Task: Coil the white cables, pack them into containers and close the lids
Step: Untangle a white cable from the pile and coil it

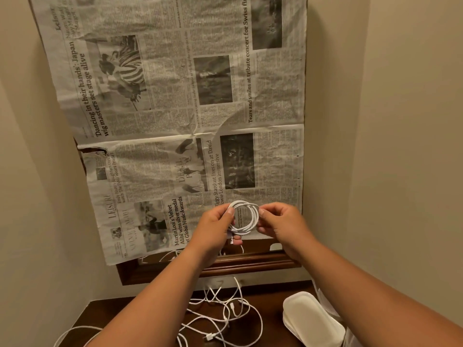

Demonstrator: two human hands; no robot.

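My left hand [215, 226] and right hand [280, 224] pinch one coil [244, 216] in their fingers; below them, other white cables [225, 314] sprawl uncoiled on the worktop [120, 311] beside the containers [310, 319], apparently unpacked.

Cable tangle [226, 320] mid desk [120, 314] (lids [310, 319] rt)

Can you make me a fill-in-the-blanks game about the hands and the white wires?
1. The left hand and right hand hold a cable wound into a ____.
2. The printed sheet behind it is a ____.
3. The loose cables lie on a dark wooden ____.
Missing words: coil; newspaper; table.
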